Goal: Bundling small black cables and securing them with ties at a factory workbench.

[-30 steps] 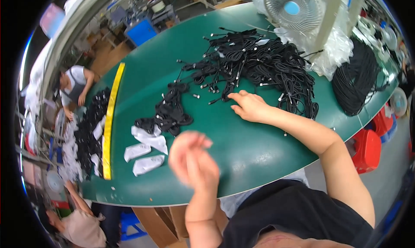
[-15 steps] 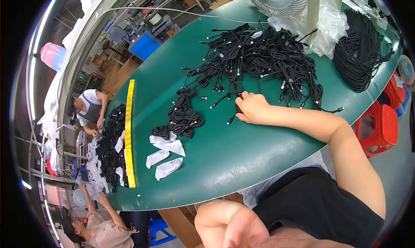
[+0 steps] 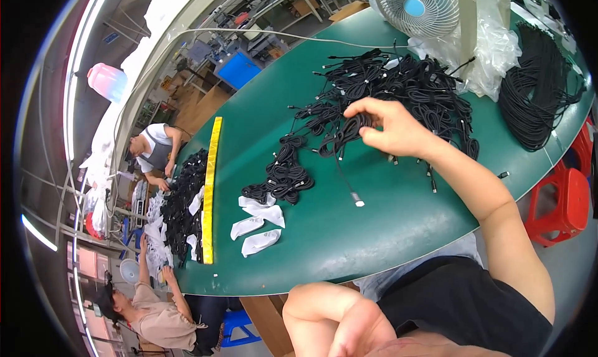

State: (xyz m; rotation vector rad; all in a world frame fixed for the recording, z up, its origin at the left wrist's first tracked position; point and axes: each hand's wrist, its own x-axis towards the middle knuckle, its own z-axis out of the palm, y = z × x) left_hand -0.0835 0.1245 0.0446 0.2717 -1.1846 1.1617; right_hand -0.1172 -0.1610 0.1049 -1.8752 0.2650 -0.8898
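Observation:
My right hand [image 3: 395, 129] is over the near edge of a big heap of black coiled cables [image 3: 405, 76]. Its thumb and fingers curve round one coiled black cable [image 3: 352, 130], and a plug end [image 3: 357, 199] dangles from this coil above the green table. Left of it lies a smaller pile of coiled cables [image 3: 289, 177]. Several white wrapped packets [image 3: 261, 242] rest just in front of that pile. My left hand [image 3: 362, 324] is close to my body at the lower edge, holding no visible thing; its fingers are mostly hidden.
A yellow strip [image 3: 212, 189] crosses the green table [image 3: 336, 245], with more black cables [image 3: 180, 201] beyond it. Two people work at the left. A fan [image 3: 414, 8], plastic bags [image 3: 492, 58] and a long cable bundle [image 3: 536, 89] stand at the back right. Red stools [image 3: 557, 207] are beside the table.
My right hand has risen off the table with a coiled cable in its fingers, and the cable's plug end now hangs down. The whole view has shifted slightly. My left hand stays near my body.

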